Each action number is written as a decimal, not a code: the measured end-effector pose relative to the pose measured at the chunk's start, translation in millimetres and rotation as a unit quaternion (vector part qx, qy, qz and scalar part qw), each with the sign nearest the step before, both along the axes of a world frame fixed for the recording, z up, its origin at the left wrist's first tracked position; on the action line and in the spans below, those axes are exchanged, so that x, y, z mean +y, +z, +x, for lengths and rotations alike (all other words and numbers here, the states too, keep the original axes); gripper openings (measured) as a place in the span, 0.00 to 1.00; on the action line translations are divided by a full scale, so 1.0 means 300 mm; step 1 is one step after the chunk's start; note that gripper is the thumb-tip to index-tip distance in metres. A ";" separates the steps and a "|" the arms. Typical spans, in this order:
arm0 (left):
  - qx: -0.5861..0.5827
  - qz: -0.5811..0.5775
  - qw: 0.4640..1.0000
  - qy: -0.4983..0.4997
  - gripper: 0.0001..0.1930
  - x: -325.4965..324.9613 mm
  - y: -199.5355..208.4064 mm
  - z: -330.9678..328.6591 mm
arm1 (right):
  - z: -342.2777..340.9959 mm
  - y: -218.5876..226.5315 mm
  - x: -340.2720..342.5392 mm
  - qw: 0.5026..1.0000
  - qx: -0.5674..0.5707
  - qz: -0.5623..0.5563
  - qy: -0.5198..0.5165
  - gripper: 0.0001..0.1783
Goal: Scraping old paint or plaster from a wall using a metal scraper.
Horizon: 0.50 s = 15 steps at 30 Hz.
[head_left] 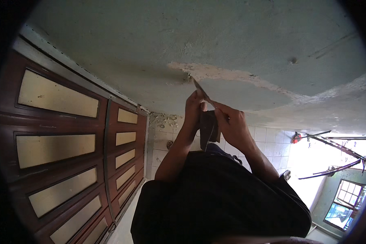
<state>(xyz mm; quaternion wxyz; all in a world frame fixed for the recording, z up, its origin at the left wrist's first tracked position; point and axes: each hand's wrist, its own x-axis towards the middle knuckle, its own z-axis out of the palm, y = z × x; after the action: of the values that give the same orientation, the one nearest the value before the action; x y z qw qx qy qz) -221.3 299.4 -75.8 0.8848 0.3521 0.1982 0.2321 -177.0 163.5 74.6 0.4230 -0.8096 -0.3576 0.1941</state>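
Note:
Both my hands are raised together in front of the grey-green wall [130, 77], below a patch of bare, peeled plaster [227, 74]. A thin, flat, blade-like piece [202, 90] slants between them, its upper tip by a small chipped spot on the wall; whether it touches cannot be told. The fingers of my left hand [193, 106] are closed at its left side. My right hand [232, 124] grips its lower end. A dark brown, sheet-like thing [208, 125] hangs between my hands; how it is held is partly hidden.
Brown doors [61, 122] with pale panels stand along the left. White tiles [268, 142] lie below the wall, with crumbled flakes [165, 120] near the doors. At the right are a dark metal frame [337, 146] against bright light and a window [345, 201].

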 end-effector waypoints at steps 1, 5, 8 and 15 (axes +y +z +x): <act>0.002 0.000 1.000 -0.002 0.07 -0.011 0.013 0.008 | 0.008 0.004 -0.018 1.000 -0.008 0.002 -0.007 0.17; -0.008 -0.011 0.999 0.042 0.12 0.012 -0.022 0.037 | 0.040 -0.005 0.047 0.999 -0.035 0.005 0.027 0.19; -0.066 -0.006 0.998 0.010 0.19 0.059 -0.108 0.011 | 0.008 -0.016 0.059 0.998 -0.043 0.013 0.038 0.18; -0.047 -0.018 0.998 0.041 0.18 0.078 -0.130 0.002 | 0.031 -0.061 0.126 0.995 -0.063 0.024 0.069 0.20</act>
<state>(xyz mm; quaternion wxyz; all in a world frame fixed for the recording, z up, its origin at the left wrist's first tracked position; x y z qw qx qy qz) -220.8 322.9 -114.9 0.8891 0.3164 0.1747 0.2809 -167.6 201.1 56.3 0.4046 -0.7835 -0.4425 0.1631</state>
